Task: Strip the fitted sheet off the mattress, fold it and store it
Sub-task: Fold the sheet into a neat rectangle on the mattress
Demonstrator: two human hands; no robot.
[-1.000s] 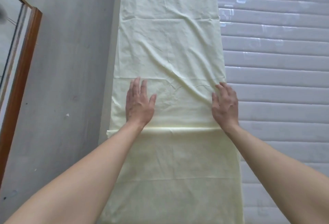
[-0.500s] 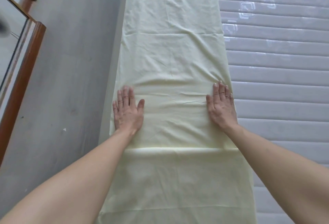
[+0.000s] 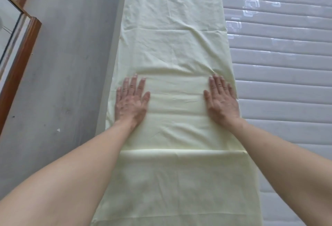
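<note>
- Fitted sheet (image 3: 172, 46) is the pale yellow one, off the mattress corners and folded into a long narrow strip that runs away from the camera along the left edge of the mattress (image 3: 287, 82).
- Head view, only one we get: the strip lies flat on the bare mattress top, its left edge pretty much lined up with the mattress side, its right edge over the grey quilted ribbing.
- A folded edge crosses the strip closer to the camera than the hands, so there's a doubled layer lying on top of the part nearest the person. Some soft creases farther up, nothing bunched.
- Left hand (image 3: 131, 102) is laid flat, palm down, on the sheet near its left edge. Fingers straight and a bit spread, so that grip is fully open and holding nothing, just pressing on the fabric.
- Right hand (image 3: 221, 102) is the same deal near the right edge of the strip: palm down, fingers straight and close together, not pinching or curling round anything.
- Both hands sit about level with each other, well apart, with smooth sheet between them.
- Bare forearms come in from the bottom corners.
- Left of the bed is a grey floor (image 3: 62, 64), and a brown wooden frame (image 3: 19, 60) with glass in it shows at the far left edge.
</note>
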